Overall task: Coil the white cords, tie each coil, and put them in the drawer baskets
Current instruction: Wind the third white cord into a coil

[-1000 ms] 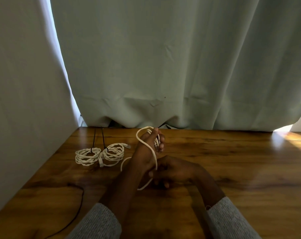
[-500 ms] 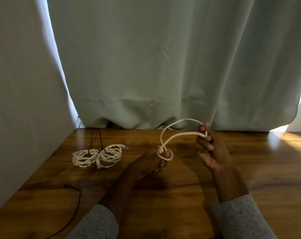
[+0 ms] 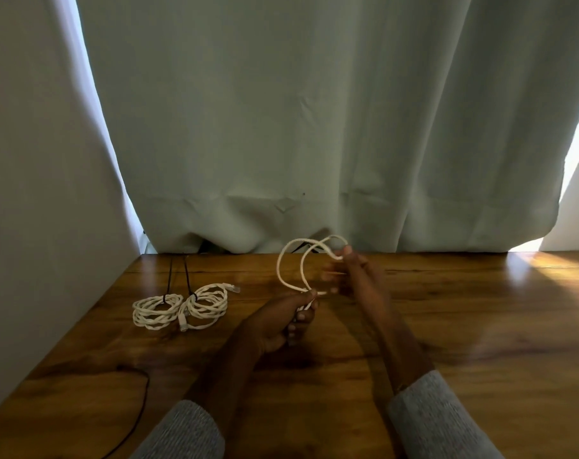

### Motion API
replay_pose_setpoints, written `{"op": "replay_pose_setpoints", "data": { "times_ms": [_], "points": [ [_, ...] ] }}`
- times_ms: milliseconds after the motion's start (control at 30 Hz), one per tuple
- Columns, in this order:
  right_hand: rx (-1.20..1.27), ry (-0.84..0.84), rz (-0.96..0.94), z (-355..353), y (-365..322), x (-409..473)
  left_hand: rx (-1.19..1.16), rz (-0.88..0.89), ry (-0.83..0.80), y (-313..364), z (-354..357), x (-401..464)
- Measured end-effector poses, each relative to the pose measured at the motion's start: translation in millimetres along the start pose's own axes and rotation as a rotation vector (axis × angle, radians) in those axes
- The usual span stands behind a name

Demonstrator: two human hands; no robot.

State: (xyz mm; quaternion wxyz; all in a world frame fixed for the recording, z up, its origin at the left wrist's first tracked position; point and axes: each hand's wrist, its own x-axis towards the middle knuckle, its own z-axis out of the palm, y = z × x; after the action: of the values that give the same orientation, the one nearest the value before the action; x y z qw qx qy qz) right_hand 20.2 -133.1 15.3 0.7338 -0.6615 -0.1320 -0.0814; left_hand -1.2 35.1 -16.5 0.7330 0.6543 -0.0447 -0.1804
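A short white cord (image 3: 289,260) arches in two strands above the wooden table (image 3: 463,326). My left hand (image 3: 281,323) pinches its lower end in a closed fist. My right hand (image 3: 354,273) pinches the bent far end of the loop, higher and to the right. Two coiled white cords lie on the table to the left, side by side: one coil (image 3: 155,309) and a second coil (image 3: 206,303) with a plug at its top right. Each has a dark tie on it. No drawer or basket is in view.
A grey curtain (image 3: 314,127) hangs along the table's back edge. A pale wall (image 3: 32,193) closes the left side. A thin black cable (image 3: 142,402) curves over the front left of the table, and two thin black lines (image 3: 178,273) run back from the coils.
My right hand came up from under my left with the cord's far end, drew the loop out to the right, then moved back closer to my left hand. The loop now arches taller.
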Motion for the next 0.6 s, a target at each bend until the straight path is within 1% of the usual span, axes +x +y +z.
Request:
{"op": "replay_pose_setpoints", "data": {
  "times_ms": [100,167,267,300,333,367,400,433,500,567,600],
  "points": [
    [-0.199,-0.127,-0.109,4.5,1.2,-7.8,-0.023,-0.026,0.025,0.6,-1.7,2.5],
    [-0.228,-0.178,-0.060,-4.2,6.4,-6.4,-0.028,-0.033,0.009,2.0,-3.1,1.0],
    [-0.044,-0.284,0.077,-17.1,11.2,-1.4,-0.094,-0.028,-0.041,5.1,-5.0,-0.7],
    [-0.033,-0.314,0.120,-20.4,11.4,-1.1,-0.134,-0.021,-0.062,6.1,-5.3,-0.8],
    [-0.066,-0.344,0.153,-21.0,9.1,-2.9,-0.177,-0.013,-0.080,7.0,-6.0,-0.6],
    [-0.155,-0.391,0.158,-21.1,8.4,-4.2,-0.215,-0.006,-0.094,7.3,-6.8,-0.1],
    [-0.273,-0.449,0.144,-18.9,8.7,-5.5,-0.243,-0.003,-0.107,7.4,-8.2,-0.1],
    [-0.416,-0.471,0.091,-16.2,11.5,-5.4,-0.260,-0.003,-0.126,7.6,-9.6,-0.6],
    [-0.653,-0.429,-0.086,-11.3,23.3,-1.9,-0.277,0.000,-0.197,8.4,-12.3,-2.6],
    [-0.702,-0.363,-0.225,-7.1,34.5,2.4,-0.278,0.008,-0.282,9.3,-14.4,-5.1],
    [-0.688,-0.315,-0.256,-6.1,38.6,4.6,-0.267,0.006,-0.312,9.5,-15.4,-6.0]
  ]
}}
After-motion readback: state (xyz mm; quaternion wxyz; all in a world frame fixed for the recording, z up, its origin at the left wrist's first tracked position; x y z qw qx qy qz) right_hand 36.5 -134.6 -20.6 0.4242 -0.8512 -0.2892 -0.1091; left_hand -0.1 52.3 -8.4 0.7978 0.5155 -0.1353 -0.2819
